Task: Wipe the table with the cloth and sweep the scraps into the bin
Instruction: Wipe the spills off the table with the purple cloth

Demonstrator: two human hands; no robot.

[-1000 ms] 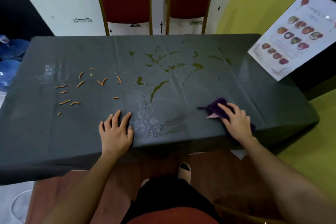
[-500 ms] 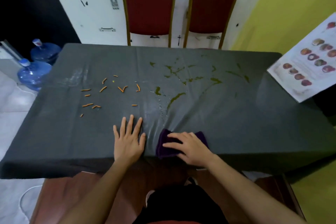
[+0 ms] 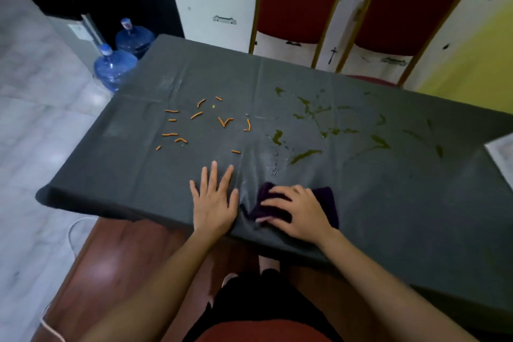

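A dark grey cloth covers the table [image 3: 388, 203]. My right hand [image 3: 299, 212] presses a dark purple cloth [image 3: 326, 197] flat on it near the front edge, fingers bent over the fabric. My left hand [image 3: 213, 201] lies flat beside it, fingers spread, touching the tablecloth. Several orange scraps [image 3: 197, 115] are scattered on the left half of the table. Green smears [image 3: 305, 154] and a wet streak cross the middle and right. No bin is in view.
Two red chairs [image 3: 299, 0] stand against the wall behind the table. Two blue water jugs [image 3: 113, 66] sit on the floor at the table's far left corner. A printed sheet [image 3: 502, 155] lies at the right edge. A white cable runs across the floor at lower left.
My right hand slid the purple cloth from the right side leftward, ending next to my left hand. The view swung left. My left hand stayed put.
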